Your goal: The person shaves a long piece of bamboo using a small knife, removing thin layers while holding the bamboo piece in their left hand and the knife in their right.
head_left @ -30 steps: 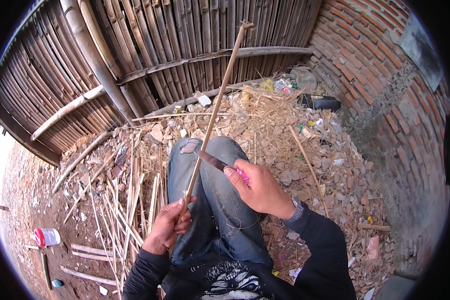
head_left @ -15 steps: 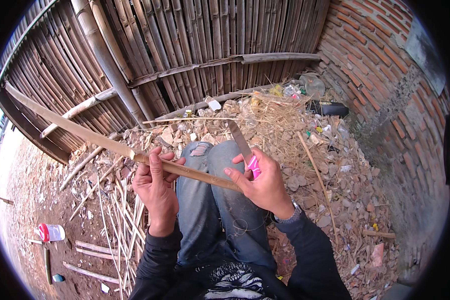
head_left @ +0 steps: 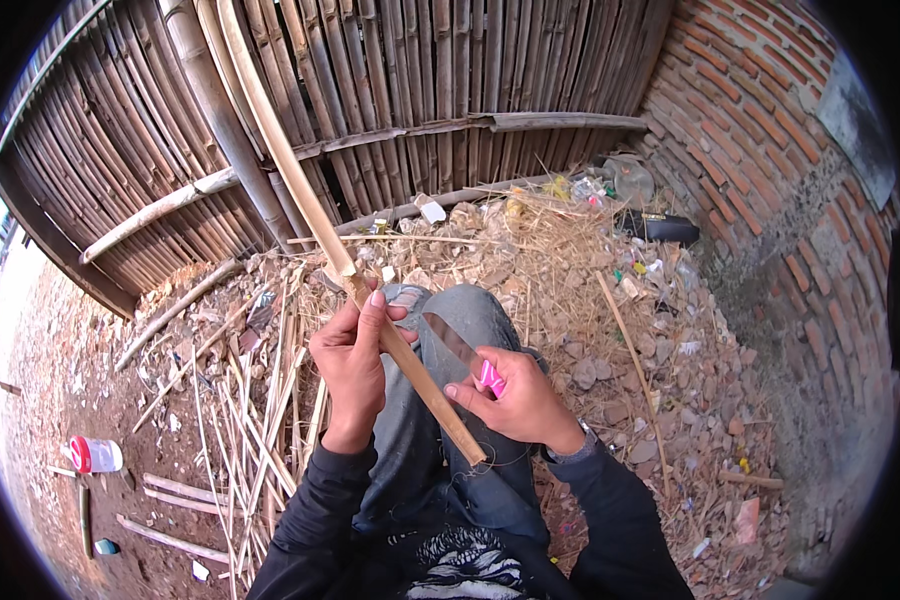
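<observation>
A long split bamboo strip (head_left: 426, 386) slants across my lap, its near end over my thighs and its far end rising toward the fence. My left hand (head_left: 354, 358) is closed round it just below a notch-like joint. In my right hand (head_left: 515, 398) is a knife (head_left: 454, 342) with a pink-and-white handle. Its broad blade points up and to the left, apart from the strip. The right thumb reaches toward the strip's right edge; whether it touches I cannot tell. My jeans-clad knees (head_left: 465, 312) are beneath both hands.
Thin bamboo strips (head_left: 260, 445) lie piled at my left, with thicker sticks (head_left: 175, 540) beside them. A red-and-clear plastic container (head_left: 97, 455) lies farther left. Rubble and straw (head_left: 540, 235) spread ahead, before a bamboo fence (head_left: 400, 70). A brick wall (head_left: 770, 150) stands at the right.
The bamboo strip has swung from lying nearly crosswise to a steep slant, its far end upward. My right hand has come off its near end and moved slightly down, still with the knife.
</observation>
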Demonstrator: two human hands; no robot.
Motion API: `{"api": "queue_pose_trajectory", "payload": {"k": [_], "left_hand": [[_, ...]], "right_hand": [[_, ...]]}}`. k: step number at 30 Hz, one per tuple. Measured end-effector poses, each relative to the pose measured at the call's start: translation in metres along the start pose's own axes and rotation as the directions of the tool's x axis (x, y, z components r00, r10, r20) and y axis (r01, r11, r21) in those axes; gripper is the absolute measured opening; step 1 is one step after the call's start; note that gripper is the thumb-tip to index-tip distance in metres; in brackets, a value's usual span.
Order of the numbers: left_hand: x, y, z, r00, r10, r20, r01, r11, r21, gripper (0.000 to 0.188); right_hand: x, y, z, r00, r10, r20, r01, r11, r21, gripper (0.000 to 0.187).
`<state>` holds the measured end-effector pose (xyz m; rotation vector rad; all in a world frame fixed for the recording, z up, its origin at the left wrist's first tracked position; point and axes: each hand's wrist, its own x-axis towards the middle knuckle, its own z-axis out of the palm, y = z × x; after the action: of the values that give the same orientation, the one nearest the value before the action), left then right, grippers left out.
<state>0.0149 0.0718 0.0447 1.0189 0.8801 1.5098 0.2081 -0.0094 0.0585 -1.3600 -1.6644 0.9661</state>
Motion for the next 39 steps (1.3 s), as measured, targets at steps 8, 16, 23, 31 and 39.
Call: {"api": "queue_pose_trajectory", "payload": {"k": [8, 16, 23, 31, 39], "left_hand": [[-0.004, 0.004, -0.01, 0.997, -0.029, 0.07, 0.016, 0.983, 0.182, 0.023], [-0.005, 0.001, -0.031, 0.978, -0.09, 0.189, 0.036, 0.961, 0.276, 0.021], [-0.014, -0.001, -0.059, 0.935, -0.184, 0.302, 0.064, 0.928, 0.368, 0.021], [-0.058, 0.007, -0.119, 0.856, -0.306, 0.416, 0.005, 0.81, 0.586, 0.021], [-0.097, -0.001, -0.162, 0.75, -0.46, 0.476, 0.092, 0.785, 0.613, 0.022]], "right_hand": [[0.006, 0.015, 0.002, 0.987, -0.044, -0.157, 0.065, 0.99, 0.127, 0.027], [0.008, 0.017, -0.001, 0.972, -0.096, -0.215, 0.134, 0.976, 0.169, 0.031], [0.01, 0.003, -0.016, 0.976, 0.058, -0.21, 0.003, 0.96, 0.279, 0.029], [0.006, 0.006, -0.023, 0.961, -0.168, -0.222, 0.153, 0.985, -0.082, 0.026], [-0.028, 0.006, -0.024, 0.997, -0.074, -0.022, 0.063, 0.943, -0.326, 0.025]]}}
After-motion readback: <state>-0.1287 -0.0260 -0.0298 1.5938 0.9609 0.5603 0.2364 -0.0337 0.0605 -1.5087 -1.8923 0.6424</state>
